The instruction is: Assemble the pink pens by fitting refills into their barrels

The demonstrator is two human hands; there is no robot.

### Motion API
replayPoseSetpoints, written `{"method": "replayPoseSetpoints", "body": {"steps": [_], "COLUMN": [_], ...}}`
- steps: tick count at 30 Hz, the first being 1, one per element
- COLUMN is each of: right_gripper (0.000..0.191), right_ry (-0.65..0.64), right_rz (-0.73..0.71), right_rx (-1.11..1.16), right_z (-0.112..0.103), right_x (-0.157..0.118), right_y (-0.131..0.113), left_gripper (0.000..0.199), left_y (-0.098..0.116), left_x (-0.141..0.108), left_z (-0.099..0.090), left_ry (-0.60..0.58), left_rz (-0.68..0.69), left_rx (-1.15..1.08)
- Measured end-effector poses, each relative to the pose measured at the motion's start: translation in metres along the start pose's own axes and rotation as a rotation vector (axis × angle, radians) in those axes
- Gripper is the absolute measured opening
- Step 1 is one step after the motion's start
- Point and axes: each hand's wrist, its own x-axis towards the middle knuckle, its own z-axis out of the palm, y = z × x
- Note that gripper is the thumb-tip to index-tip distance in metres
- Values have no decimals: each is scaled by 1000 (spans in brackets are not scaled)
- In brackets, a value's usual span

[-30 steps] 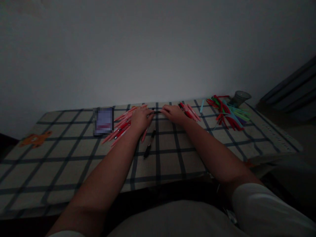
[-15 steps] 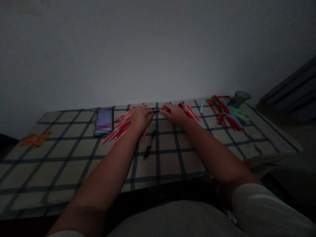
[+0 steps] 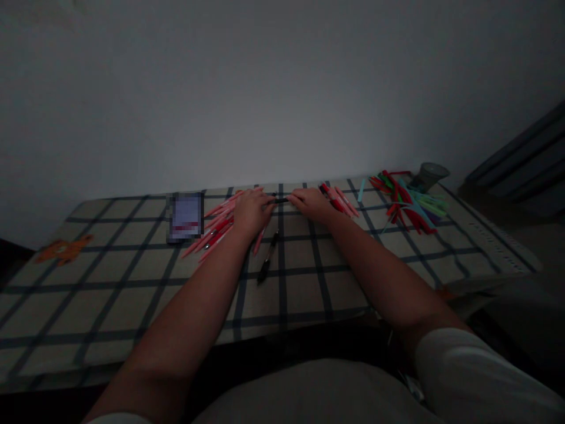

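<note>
Between my two hands a dark pen [image 3: 281, 201] lies sideways. My left hand [image 3: 252, 213] pinches its left end, and the fingertips of my right hand [image 3: 308, 203] are closed on its right end. Under and beside my left hand spreads a pile of pink and red pens [image 3: 216, 228]. Just right of my right hand is a smaller group of pink and red pens [image 3: 339, 200]. A black pen with a clear middle [image 3: 268, 256] rests on the checked cloth nearer my body.
A blurred phone-like device [image 3: 186, 217] lies at the left on the checked tablecloth [image 3: 304, 288]. Farther right are a heap of coloured strips [image 3: 408, 203], a pale blue strip [image 3: 361, 190] and a tipped dark cup [image 3: 429, 175]. A wall stands behind the table.
The fingers of my right hand have shifted slightly on the pen. My left hand has hardly moved.
</note>
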Motion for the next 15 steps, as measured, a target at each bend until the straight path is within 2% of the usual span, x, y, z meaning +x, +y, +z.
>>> {"method": "replayPoseSetpoints", "body": {"steps": [6,15], "right_gripper": [39,37], "right_ry": [8,-5], "right_rz": [24,-17], "right_rx": [85,48], "right_z": [-4,-2], "right_x": [-3,0], "right_y": [-1,0], "left_gripper": [25,31], "left_y": [-3,2], "left_x": [1,0], "left_z": [3,-4], "left_ry": [36,-27], "left_rz": [4,1], "left_rx": [-18,13]}}
